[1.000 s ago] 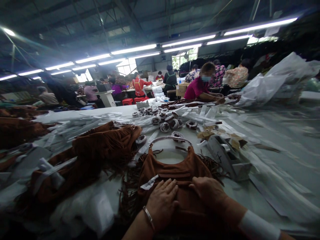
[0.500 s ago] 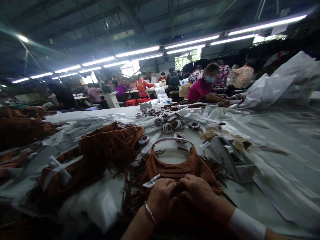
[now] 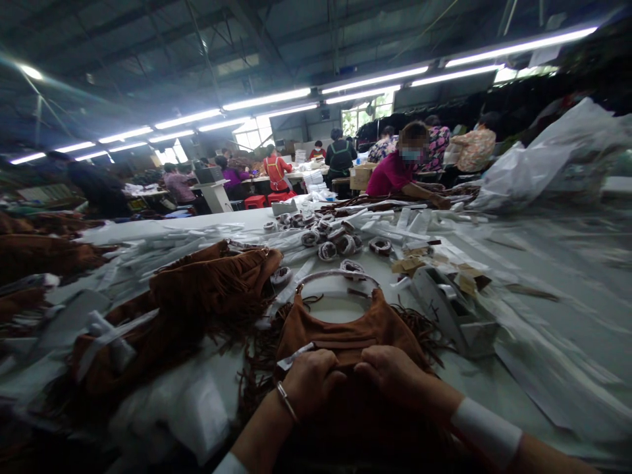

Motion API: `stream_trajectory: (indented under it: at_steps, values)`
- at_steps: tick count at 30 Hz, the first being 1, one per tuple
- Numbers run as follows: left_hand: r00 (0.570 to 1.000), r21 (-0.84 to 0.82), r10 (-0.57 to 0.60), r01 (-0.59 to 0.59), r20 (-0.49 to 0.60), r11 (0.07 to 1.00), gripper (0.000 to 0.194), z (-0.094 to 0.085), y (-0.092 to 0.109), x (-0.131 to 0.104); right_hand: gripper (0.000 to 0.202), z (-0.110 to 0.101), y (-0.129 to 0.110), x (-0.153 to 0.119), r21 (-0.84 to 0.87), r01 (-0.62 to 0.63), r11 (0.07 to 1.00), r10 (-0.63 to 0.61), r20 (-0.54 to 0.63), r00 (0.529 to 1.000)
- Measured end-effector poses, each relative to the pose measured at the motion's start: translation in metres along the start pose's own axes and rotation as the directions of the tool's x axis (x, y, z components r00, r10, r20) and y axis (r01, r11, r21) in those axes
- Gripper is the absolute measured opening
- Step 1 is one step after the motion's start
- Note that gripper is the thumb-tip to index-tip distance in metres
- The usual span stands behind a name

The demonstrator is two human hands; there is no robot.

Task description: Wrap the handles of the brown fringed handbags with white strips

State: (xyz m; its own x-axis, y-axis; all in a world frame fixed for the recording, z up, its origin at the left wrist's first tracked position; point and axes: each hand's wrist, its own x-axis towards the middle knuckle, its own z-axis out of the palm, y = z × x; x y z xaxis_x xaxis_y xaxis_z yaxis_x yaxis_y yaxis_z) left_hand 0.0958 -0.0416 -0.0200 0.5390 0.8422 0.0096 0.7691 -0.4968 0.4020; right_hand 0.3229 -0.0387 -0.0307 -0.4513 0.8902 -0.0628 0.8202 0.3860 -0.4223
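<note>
A brown fringed handbag [image 3: 345, 329] lies in front of me, its wrapped handle [image 3: 336, 272] arched away from me. My left hand [image 3: 313, 378] is closed on the bag's fabric left of its middle, the thumb pointing right. Close beside it, my right hand [image 3: 392, 375] grips the same bag with curled fingers. A narrow gap separates the two hands. From beside my left fingers sticks out a small white tag [image 3: 295, 355]. The bag's near part is dark and partly hidden by my hands and forearms.
More brown fringed bags [image 3: 212, 283] lie to the left. Rolled, wrapped straps [image 3: 328, 247] and white strips are scattered beyond. A grey tape dispenser [image 3: 444, 309] stands at right. Across the table, a person in a magenta top [image 3: 392, 172] leans over brown straps; a large plastic bag [image 3: 538, 158] sits far right.
My hands have moved slightly apart along the bag, the left one shifting left. Both still grip it. The whole view has shifted a little.
</note>
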Motion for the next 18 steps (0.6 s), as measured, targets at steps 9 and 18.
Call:
stream_trajectory:
  at_steps: [9,18]
  values:
    - [0.997,0.017,0.054,-0.053,-0.062,0.998,0.006,-0.003,0.004,-0.003,0.013,0.004,-0.009,0.004,0.093,0.144,0.985,-0.142,-0.029,0.989]
    - [0.994,0.217,-0.103,0.093,0.032,0.972,0.020,-0.009,0.000,-0.001,0.022,0.004,0.001,0.015,-0.017,0.049,0.999,-0.049,0.044,0.998]
